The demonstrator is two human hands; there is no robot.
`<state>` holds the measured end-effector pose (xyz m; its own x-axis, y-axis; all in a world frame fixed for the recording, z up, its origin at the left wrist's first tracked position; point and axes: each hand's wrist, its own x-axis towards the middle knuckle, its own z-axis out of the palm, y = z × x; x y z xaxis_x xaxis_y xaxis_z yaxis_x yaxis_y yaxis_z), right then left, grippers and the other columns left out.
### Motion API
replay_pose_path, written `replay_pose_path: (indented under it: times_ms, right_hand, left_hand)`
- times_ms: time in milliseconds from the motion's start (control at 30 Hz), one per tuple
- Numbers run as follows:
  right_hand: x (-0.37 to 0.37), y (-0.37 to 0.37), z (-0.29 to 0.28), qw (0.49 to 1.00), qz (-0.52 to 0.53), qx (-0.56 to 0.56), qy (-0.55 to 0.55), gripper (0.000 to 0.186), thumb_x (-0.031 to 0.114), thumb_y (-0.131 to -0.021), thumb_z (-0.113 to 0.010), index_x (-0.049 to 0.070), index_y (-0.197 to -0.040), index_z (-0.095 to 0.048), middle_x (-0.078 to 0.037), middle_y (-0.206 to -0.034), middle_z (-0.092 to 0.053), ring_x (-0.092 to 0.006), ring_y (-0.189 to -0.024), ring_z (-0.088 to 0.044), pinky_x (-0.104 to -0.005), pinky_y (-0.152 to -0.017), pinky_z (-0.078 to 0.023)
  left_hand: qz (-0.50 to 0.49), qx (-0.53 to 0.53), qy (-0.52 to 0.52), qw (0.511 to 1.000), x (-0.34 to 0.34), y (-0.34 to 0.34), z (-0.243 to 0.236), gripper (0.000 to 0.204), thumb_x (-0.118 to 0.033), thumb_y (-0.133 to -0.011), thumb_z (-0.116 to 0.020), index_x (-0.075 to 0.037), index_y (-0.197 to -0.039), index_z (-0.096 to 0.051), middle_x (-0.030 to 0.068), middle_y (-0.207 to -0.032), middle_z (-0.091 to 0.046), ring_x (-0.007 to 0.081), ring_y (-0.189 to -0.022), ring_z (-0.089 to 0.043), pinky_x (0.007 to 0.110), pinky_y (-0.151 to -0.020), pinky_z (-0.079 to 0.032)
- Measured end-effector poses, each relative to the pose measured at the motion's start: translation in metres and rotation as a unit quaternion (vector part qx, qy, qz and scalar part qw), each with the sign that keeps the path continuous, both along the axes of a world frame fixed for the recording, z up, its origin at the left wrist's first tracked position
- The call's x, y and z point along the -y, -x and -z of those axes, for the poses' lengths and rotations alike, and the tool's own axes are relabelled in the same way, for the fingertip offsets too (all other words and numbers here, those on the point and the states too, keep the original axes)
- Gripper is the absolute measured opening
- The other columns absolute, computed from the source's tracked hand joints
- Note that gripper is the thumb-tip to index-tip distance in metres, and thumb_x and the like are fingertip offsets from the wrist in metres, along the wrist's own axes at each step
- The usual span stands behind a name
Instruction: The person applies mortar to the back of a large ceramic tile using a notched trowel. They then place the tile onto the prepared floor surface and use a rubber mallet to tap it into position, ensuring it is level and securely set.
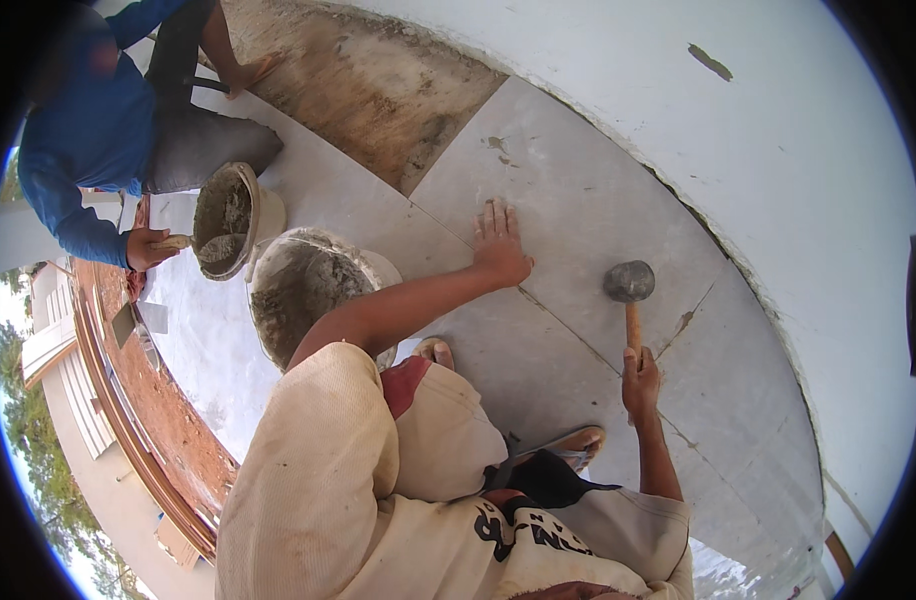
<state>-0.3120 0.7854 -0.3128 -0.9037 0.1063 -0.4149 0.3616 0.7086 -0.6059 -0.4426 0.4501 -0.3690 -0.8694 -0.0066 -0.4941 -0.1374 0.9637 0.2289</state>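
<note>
My left hand lies flat on a large grey floor tile, its fingers stretched toward the tile's far part. With my right hand I grip the wooden handle of a rubber mallet. The mallet's dark round head points away from me, over the tiles near the wall; whether it touches them I cannot tell. Joints between the tiles run past both hands. Beside my left forearm stands a large bucket with grey mortar smeared inside, partly hidden by that arm.
A co-worker in a blue top kneels at the far left, one hand on a tool in a smaller mortar bucket. Bare rough ground borders the tiles at the back. A white wall curves along the right. My sandalled foot rests on the tiles.
</note>
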Motion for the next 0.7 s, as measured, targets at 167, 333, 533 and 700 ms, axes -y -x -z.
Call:
replay_pose_path:
  times_ms: [167, 333, 533, 700]
  right_hand:
    - [-0.001, -0.017, -0.003, 0.998, 0.04, 0.038, 0.019, 0.04, 0.042, -0.103, -0.057, 0.003, -0.093, -0.058, -0.005, -0.068, -0.053, -0.0161, -0.062, -0.051, -0.0365, -0.058, -0.043]
    - [-0.013, -0.033, -0.008, 0.993, 0.088, 0.071, 0.026, 0.042, 0.04, -0.1, -0.06, -0.001, -0.109, -0.063, -0.019, -0.077, -0.062, -0.0341, -0.07, -0.061, -0.0442, -0.069, -0.048]
    - [-0.04, -0.038, -0.01, 0.989, 0.145, -0.028, 0.011, 0.039, 0.042, -0.102, -0.061, 0.004, -0.095, -0.059, 0.001, -0.067, -0.052, -0.0097, -0.057, -0.048, -0.0305, -0.053, -0.041]
    - [-0.066, -0.039, -0.037, 0.979, 0.202, -0.019, -0.007, 0.041, 0.042, -0.101, -0.06, 0.0, -0.104, -0.063, -0.012, -0.074, -0.059, -0.0236, -0.067, -0.055, -0.041, -0.066, -0.047]
  left_hand:
    - [0.093, -0.006, -0.038, 0.995, -0.009, 0.006, -0.001, 0.103, -0.048, -0.094, -0.063, 0.011, -0.158, -0.009, 0.0318, -0.167, 0.001, 0.0449, -0.157, 0.004, 0.057, -0.126, -0.003]
    - [0.251, -0.035, -0.049, 0.966, -0.021, 0.0, -0.007, 0.1, -0.046, -0.094, -0.065, 0.008, -0.16, -0.012, 0.0289, -0.168, -0.003, 0.0423, -0.157, 0.0, 0.055, -0.127, -0.008]
    - [0.408, -0.038, -0.061, 0.91, -0.066, 0.003, -0.014, 0.104, -0.05, -0.089, -0.073, -0.003, -0.162, -0.016, 0.02, -0.17, -0.003, 0.0356, -0.158, -0.002, 0.056, -0.128, -0.007]
    - [0.457, -0.034, -0.077, 0.886, -0.099, 0.001, -0.017, 0.108, -0.053, -0.086, -0.074, -0.005, -0.163, -0.015, 0.0199, -0.171, -0.002, 0.0357, -0.158, 0.001, 0.057, -0.128, -0.006]
